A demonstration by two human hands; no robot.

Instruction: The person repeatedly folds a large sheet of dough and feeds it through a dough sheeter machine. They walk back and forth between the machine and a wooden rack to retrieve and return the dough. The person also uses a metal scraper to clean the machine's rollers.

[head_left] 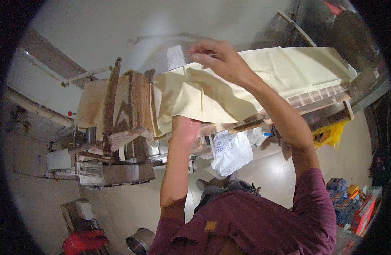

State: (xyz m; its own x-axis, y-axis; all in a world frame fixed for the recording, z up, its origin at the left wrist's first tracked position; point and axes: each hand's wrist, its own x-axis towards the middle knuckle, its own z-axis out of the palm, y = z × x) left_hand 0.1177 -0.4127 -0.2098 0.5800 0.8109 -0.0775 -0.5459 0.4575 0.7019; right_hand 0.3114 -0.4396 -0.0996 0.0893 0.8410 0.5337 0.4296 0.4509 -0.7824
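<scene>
A pale yellow cloth (289,70) with creases is spread over a slatted wooden table or rack (316,95). My left hand (185,127) reaches beneath the cloth's near edge, which lifts over it; its fingers are hidden there. Above the far edge of the cloth, my right hand (212,55) is raised and somewhat blurred. Its fingers bend toward the left with the thumb apart, and I see nothing held in it. A white block-like piece (175,58) stands just left of that hand, behind the cloth.
To the left stands a brown wooden frame (138,100). A white plastic bag (231,153) hangs below the table, and a yellow bag (333,132) is at its right end. On the floor are a metal pot (141,240), a red item (85,241) and colourful packages (346,202).
</scene>
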